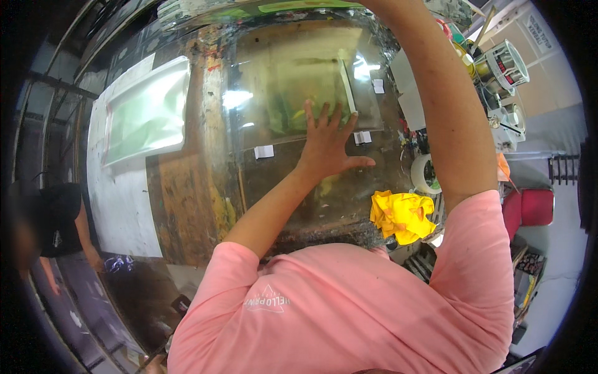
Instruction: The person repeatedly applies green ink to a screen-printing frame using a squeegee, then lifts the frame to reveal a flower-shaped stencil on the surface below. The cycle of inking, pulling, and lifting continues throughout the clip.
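Pink-clad, wore a shirt [349, 305] marked with white lettering and a thin angular emblem. Saw dark lettering on a pale sign [539, 32] at the upper right, and a dark label with red marks on a white tin [498, 65]. Spread the left hand [325, 134] wide, palm down, fingers fanned and thumb out to the side, over the lower part of a glossy, see-through sheet [283, 71] on the table [187, 193]; seemed to lay the fingers flat on it. Had the right arm [445, 93] stretched past the upper edge, so could not tell the state of the right hand. Saw bright reflections and a greenish-yellow tint on the sheet, a narrow white strip [347, 86] along its right part, and small white papers [264, 151] around its edges. Noticed a crumpled, soft yellow cloth [403, 216] near the body, just beside a white ring-shaped roll [417, 173]. Saw, at left, a shiny pale-green rectangular panel [149, 112] on smooth white paper [121, 212], next to rough, paint-stained wood.
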Available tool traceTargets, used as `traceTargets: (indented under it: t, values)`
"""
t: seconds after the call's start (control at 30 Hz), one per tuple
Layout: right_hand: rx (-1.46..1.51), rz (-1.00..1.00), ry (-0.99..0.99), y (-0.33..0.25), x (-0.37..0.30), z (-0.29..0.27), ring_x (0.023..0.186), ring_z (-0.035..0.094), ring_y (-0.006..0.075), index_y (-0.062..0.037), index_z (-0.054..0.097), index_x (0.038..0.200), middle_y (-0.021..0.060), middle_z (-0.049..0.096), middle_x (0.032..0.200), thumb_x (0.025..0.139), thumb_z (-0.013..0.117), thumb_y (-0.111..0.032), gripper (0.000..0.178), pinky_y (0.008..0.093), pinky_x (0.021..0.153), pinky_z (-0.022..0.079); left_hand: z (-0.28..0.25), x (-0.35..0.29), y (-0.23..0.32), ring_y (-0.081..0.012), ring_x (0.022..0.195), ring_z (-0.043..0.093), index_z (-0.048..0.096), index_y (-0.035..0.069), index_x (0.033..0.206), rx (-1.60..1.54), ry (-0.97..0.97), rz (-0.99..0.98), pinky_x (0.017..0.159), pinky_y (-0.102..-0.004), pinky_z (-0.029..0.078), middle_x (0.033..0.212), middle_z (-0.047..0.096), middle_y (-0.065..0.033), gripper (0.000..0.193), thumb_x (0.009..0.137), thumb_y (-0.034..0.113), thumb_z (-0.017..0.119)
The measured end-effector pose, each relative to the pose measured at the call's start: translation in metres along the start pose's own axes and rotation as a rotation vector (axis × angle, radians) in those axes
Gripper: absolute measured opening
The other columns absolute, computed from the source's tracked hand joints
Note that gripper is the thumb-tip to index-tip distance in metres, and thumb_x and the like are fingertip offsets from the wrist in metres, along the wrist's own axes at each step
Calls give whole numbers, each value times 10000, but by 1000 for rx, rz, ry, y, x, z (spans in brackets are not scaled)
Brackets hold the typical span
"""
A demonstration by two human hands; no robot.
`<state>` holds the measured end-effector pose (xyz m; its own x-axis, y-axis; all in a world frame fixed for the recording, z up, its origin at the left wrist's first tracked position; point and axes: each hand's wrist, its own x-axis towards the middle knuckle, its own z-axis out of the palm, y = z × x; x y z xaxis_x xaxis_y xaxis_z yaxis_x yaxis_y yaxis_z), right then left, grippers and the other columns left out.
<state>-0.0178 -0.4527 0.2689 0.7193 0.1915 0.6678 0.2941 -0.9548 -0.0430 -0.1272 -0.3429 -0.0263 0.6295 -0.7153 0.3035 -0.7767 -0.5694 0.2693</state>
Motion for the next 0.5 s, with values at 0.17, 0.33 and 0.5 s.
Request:
traceTargets:
  t: [0.17, 0.33, 0.5]
  values:
    - [35, 4, -12, -3, -2, -4, 788, 700, 409, 1, 769, 787, 241, 725, 779, 938, 556, -529, 591, 510, 801, 516, 2, 3, -4, -520, 1499, 375, 521, 106, 1566, 12, -1, 14, 1236, -760, 45, 1608, 440, -276, 1204, 753, 994, 480]
    - [61, 35, -34, -4, -5, -4, 794, 710, 400, -11, 758, 755, 233, 722, 766, 942, 569, -539, 591, 516, 782, 528, 10, 5, -3, -479, 1509, 388, 505, 105, 1573, 61, 22, 2, 1248, -740, 55, 1620, 427, -267, 1198, 764, 989, 480]
    - [-4, -46, 82, -6, -14, 0, 810, 722, 406, -10, 754, 902, 231, 736, 835, 952, 599, -540, 555, 540, 780, 536, -40, 5, -22, -390, 1309, 604, 522, 66, 1545, -228, 241, -213, 1149, -618, 394, 1409, 618, -241, 976, 831, 686, 766]
